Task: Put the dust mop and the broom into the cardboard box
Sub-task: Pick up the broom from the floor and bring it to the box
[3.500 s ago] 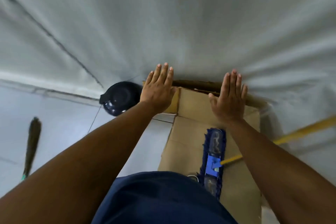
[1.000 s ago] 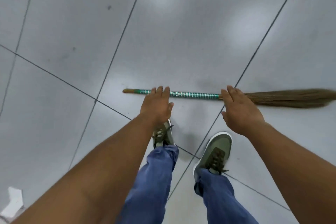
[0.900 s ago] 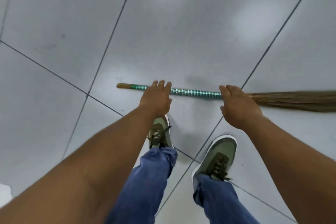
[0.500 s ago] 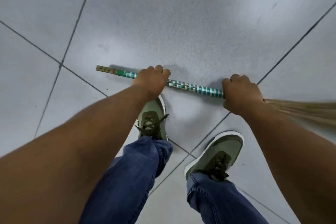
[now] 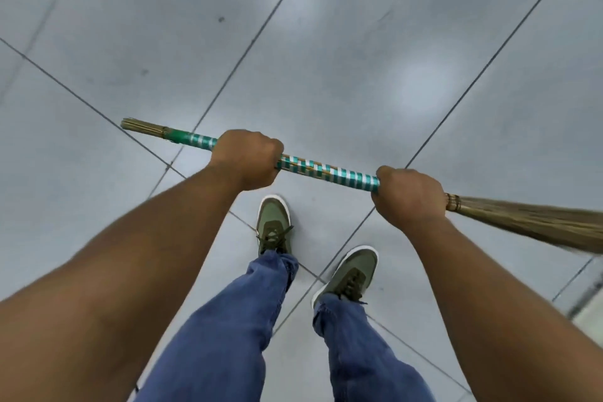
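Observation:
The broom [image 5: 329, 172] has a handle wrapped in green and white tape and tan straw bristles that trail off to the right edge. It hangs level above the floor, across my body. My left hand [image 5: 246, 162] is shut around the handle near its left end. My right hand [image 5: 409, 197] is shut around the handle where the bristles begin. The dust mop and the cardboard box are out of view.
Grey floor tiles [image 5: 326, 42] with dark grout lines fill the view. My two feet in green sneakers [image 5: 273, 225] stand below the broom, with blue jeans above them. A pale strip [image 5: 587, 300] shows at the right edge.
Both hands reached down to the broom lying on the floor, closed on its handle and lifted it clear of the tiles. Earlier still, my hands were at the cardboard box.

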Demonstrator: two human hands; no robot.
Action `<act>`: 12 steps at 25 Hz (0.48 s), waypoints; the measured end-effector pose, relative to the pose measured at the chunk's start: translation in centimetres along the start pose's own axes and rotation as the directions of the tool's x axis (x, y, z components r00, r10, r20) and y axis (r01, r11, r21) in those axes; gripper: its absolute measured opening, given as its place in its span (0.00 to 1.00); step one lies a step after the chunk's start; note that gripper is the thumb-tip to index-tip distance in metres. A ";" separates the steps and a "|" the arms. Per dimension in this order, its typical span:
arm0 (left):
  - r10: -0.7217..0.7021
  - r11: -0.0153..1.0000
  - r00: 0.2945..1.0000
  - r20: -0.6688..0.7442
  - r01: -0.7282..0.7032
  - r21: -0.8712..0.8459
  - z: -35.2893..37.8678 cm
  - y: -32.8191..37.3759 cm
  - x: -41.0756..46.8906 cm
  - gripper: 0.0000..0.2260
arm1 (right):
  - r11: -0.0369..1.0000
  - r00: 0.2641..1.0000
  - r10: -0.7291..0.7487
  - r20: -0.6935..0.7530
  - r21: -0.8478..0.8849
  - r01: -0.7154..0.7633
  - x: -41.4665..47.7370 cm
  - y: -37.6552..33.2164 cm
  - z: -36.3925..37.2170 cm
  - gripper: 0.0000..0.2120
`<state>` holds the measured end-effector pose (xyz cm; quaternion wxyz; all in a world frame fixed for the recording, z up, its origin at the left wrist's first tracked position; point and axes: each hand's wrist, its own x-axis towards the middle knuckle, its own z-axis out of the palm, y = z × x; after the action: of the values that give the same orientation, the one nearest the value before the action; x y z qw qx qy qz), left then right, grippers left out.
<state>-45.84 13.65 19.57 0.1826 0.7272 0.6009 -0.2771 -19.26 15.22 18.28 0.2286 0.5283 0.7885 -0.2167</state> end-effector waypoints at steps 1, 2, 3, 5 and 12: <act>0.015 1.000 1.000 -0.023 -0.014 0.023 -2.6 0.2 -1.5 0.09 | 1.000 1.000 0.016 -0.012 0.001 -0.016 -1.8 0.0 -2.1 0.06; 0.032 0.999 0.999 -0.044 -0.031 0.037 -5.4 0.6 -3.5 0.09 | 1.000 0.999 0.031 -0.023 0.004 -0.031 -4.0 0.1 -4.5 0.06; 0.053 0.998 0.997 -0.061 -0.051 0.045 -8.5 1.0 -5.9 0.09 | 0.999 0.998 0.040 -0.041 0.001 -0.040 -6.5 0.3 -7.2 0.06; 0.082 0.995 0.992 -0.091 -0.077 0.060 -14.4 2.3 -10.8 0.09 | 0.998 0.994 0.069 -0.081 -0.006 -0.070 -12.2 0.6 -12.3 0.06; 0.215 0.972 0.959 -0.182 -0.193 0.135 -26.6 6.8 -21.3 0.09 | 0.975 0.953 0.220 -0.207 0.032 -0.218 -29.0 2.0 -22.0 0.07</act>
<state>-37.01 11.71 53.11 0.1079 0.8184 0.5205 -0.2184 -10.48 7.50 52.78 0.1646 0.6334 0.7436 -0.1367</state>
